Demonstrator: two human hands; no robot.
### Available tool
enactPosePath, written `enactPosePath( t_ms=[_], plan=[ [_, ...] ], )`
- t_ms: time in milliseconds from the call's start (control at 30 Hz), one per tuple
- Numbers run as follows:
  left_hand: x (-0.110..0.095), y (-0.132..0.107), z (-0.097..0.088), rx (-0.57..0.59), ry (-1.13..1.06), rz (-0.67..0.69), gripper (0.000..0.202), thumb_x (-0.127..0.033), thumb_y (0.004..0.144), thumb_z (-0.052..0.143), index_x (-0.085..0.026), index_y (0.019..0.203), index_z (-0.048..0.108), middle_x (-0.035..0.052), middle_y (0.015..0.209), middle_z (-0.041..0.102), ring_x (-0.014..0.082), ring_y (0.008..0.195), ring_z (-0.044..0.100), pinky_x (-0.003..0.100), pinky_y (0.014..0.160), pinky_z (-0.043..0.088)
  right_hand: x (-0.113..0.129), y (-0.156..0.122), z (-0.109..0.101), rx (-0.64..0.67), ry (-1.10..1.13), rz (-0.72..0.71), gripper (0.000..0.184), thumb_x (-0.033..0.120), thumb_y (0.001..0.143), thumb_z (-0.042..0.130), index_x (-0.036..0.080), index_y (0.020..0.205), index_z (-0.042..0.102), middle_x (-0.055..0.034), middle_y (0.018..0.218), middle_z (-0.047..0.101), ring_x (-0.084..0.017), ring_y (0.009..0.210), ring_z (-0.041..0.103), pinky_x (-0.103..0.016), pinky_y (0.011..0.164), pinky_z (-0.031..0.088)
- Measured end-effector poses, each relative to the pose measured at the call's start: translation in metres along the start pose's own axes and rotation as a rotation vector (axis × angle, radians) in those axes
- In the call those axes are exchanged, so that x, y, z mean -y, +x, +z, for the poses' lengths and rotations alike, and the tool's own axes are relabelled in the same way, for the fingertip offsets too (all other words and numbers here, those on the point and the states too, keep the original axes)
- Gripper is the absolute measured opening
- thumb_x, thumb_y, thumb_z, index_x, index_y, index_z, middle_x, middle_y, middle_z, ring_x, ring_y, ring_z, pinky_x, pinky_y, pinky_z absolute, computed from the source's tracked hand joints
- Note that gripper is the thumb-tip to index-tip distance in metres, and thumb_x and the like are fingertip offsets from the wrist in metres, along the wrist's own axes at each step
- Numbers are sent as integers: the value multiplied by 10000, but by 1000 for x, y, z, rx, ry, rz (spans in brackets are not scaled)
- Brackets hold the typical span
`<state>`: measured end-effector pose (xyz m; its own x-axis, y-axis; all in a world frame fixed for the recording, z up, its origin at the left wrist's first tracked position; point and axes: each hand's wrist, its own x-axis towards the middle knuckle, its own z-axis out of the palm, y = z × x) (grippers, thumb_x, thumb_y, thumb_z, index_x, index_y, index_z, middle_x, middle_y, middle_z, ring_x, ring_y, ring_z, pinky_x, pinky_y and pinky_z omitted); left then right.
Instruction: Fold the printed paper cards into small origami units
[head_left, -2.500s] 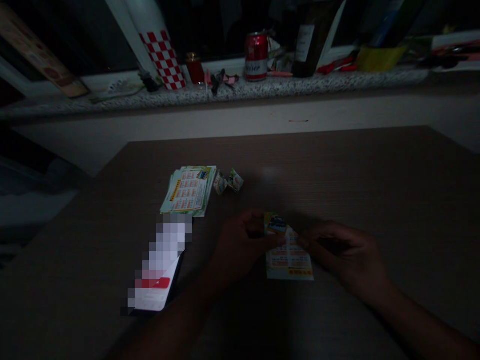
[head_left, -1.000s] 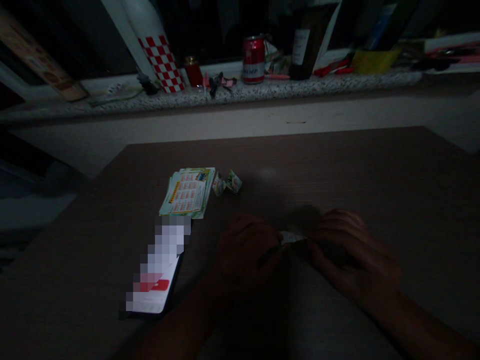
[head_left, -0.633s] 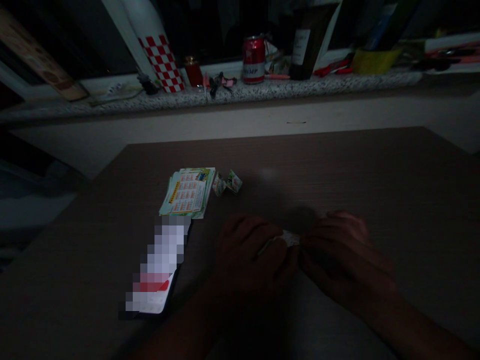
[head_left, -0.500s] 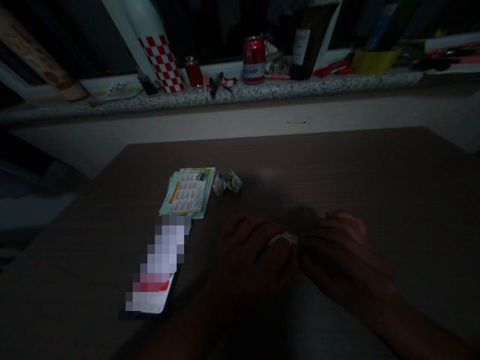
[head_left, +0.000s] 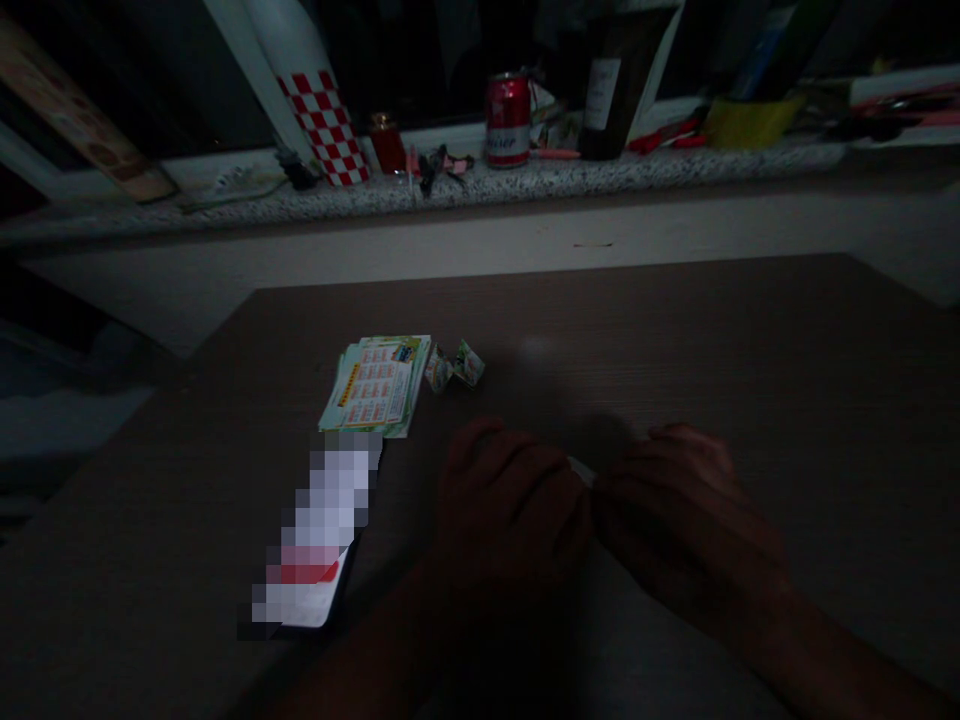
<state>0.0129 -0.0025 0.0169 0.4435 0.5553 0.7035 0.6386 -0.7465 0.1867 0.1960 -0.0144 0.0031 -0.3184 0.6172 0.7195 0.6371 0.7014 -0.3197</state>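
Left hand (head_left: 514,505) is curled pretty tight over a bit of paper (head_left: 581,470), right hand (head_left: 686,510) pinching the other end. Both sit right of the phone (head_left: 313,604).

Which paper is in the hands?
The pale slip, mostly hidden between left hand and right hand; the card stack and folded paper lie untouched.

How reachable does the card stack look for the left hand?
Probably yes: only tabletop seems to lie between the left hand and the card stack, though that hand's fingers appear to hold the paper peeking out beside them, so they may need freeing first.
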Motion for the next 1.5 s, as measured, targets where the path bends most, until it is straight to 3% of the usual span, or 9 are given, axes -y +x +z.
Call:
enactPosePath(
  t_ms=[367, 667, 967, 1200, 1333, 1500],
  plan=[
    [-4, 1, 4, -63, -9, -106, 59, -171, 749, 650, -205, 735, 605, 12, 858, 724, 191, 856, 645, 442, 930, 418, 2, 3, 0, 47, -49, 29, 96, 144, 827, 614, 238, 831, 631, -13, 759, 705, -209, 731, 662, -455, 819, 451],
    [-2, 2, 5, -57, -21, -159, 49, -166, 738, 639, -200, 722, 607, 23, 844, 716, 204, 847, 646, 453, 918, 423, 3, 2, 0, 9, -48, 5, 107, 135, 804, 646, 238, 822, 621, 0, 744, 712, -195, 711, 666, -442, 819, 454],
    [13, 3, 0, -101, 26, -195, 72, -157, 723, 641, -201, 708, 585, 25, 831, 687, 192, 817, 630, 399, 850, 444, 4, 1, -4, 40, 7, 29, 126, 143, 786, 674, 253, 825, 627, 16, 737, 714, -195, 710, 675, -446, 820, 451],
    [24, 1, -3, -121, 34, -219, 92, -141, 714, 644, -206, 714, 579, 21, 862, 681, 195, 836, 632, 387, 843, 451, 3, 2, -5, -10, 26, 12, 129, 110, 780, 657, 227, 821, 625, -15, 717, 717, -207, 696, 670, -461, 802, 447],
    [33, -2, -5, -188, 95, -265, 109, -127, 703, 659, -206, 724, 587, 19, 872, 670, 205, 861, 627, 378, 834, 460, 2, 4, -9, -26, 12, 21, 128, 112, 768, 665, 219, 830, 634, -29, 715, 708, -220, 696, 669, -460, 787, 456],
    [25, -4, -2, -104, -31, -254, 75, -149, 722, 645, -190, 744, 586, 37, 854, 661, 193, 823, 619, 349, 764, 483, -1, 8, -13, -73, 52, 19, 193, 77, 756, 672, 223, 876, 635, -20, 697, 692, -214, 667, 660, -434, 721, 481]
  ],
)
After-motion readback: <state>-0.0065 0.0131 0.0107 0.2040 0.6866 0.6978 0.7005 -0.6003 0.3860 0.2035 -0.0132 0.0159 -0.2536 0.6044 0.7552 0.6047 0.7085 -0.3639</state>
